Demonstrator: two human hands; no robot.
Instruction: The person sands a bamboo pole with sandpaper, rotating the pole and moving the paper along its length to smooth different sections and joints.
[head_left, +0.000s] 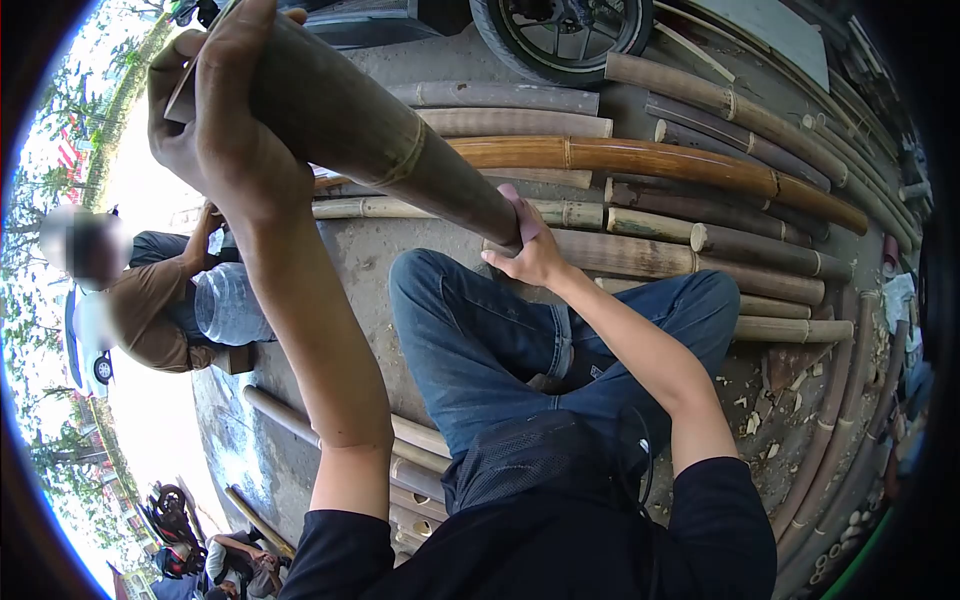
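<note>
A thick dark bamboo pole (pixel 345 110) with a pale node ring slants across the upper middle, its near end over my lap. My left hand (pixel 235 125) is closed around its large upper end. A thin brownish edge sticks out beside those fingers; I cannot make out what it is. Lower down, my right hand (pixel 540 255) wraps the narrower end of the same pole. Between that palm and the bamboo shows a pinkish, sheet-like piece (pixel 522 212), partly hidden by the hand.
Several bamboo lengths lie on the concrete ahead, among them a glossy brown one (pixel 670 165). A motorcycle wheel (pixel 560 35) stands behind them. At left, a person (pixel 150 310) sits by a clear plastic container (pixel 228 305). Wood chips (pixel 765 425) litter the ground at right.
</note>
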